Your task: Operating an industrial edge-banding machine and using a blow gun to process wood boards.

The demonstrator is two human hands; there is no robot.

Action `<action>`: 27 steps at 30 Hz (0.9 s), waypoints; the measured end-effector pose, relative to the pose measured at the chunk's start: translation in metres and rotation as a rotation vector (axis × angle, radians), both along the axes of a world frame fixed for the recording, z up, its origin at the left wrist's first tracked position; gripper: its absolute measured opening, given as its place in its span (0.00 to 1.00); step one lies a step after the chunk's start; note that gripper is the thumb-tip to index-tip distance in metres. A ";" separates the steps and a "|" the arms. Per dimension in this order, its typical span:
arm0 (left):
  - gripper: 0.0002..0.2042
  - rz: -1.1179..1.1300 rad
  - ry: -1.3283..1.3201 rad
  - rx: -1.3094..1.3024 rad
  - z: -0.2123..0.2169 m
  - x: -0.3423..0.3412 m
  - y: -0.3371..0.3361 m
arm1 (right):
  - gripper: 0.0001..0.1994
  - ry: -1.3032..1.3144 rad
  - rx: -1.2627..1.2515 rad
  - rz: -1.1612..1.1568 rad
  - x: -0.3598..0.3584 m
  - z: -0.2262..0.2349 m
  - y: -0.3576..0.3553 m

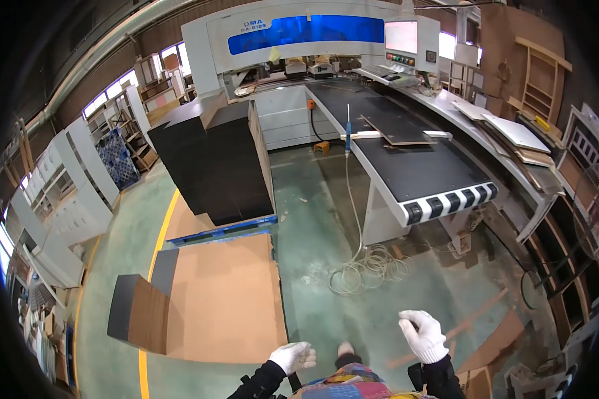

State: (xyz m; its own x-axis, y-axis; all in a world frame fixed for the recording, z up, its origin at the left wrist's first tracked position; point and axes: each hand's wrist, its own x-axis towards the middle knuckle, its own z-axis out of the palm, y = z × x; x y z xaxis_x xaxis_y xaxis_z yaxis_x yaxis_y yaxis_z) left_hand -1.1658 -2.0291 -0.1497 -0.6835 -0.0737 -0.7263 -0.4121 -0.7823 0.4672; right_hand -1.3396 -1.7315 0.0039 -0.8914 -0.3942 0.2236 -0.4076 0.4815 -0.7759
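Observation:
My left hand (293,358), in a white glove, is at the lower middle by the near right corner of a brown cardboard sheet (226,292). Its fingers are loosely stretched and it holds nothing. Farther right, my right hand (424,336), also gloved in white, hangs over the green floor with thumb and fingers apart and nothing between them. Ahead, a dark flat panel (398,124) lies askew on the black machine table (426,166). A blue air gun (348,136) hangs at the table's left edge, its pale hose (366,269) coiled on the floor below.
Left ahead, a tall stack of black boards (213,163) stands on a blue pallet (229,229). A shorter dark-faced stack (140,312) sits on the cardboard's left side. White boards (516,133) lie on the right bench. Cardboard scraps (496,342) litter the floor at right.

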 end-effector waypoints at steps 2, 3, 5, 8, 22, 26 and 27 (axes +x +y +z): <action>0.21 0.037 0.012 -0.001 -0.003 -0.037 -0.035 | 0.08 -0.017 0.033 0.061 -0.050 -0.005 -0.043; 0.21 0.051 0.024 -0.012 -0.004 -0.057 -0.053 | 0.08 -0.040 0.064 0.076 -0.075 -0.004 -0.064; 0.21 0.077 0.023 -0.021 -0.006 -0.101 -0.088 | 0.09 0.036 0.024 0.117 -0.131 -0.016 -0.104; 0.20 0.096 0.054 -0.021 0.006 -0.177 -0.144 | 0.09 0.071 -0.029 0.136 -0.217 -0.014 -0.168; 0.18 0.001 0.102 0.013 0.005 -0.458 -0.421 | 0.30 0.655 0.256 -0.427 -0.650 -0.051 -0.462; 0.19 -0.142 0.171 -0.119 0.031 -0.568 -0.501 | 0.31 0.534 0.395 -0.590 -0.714 -0.041 -0.525; 0.19 -0.227 0.194 -0.225 0.046 -0.602 -0.506 | 0.31 0.503 0.408 -0.549 -0.730 -0.047 -0.515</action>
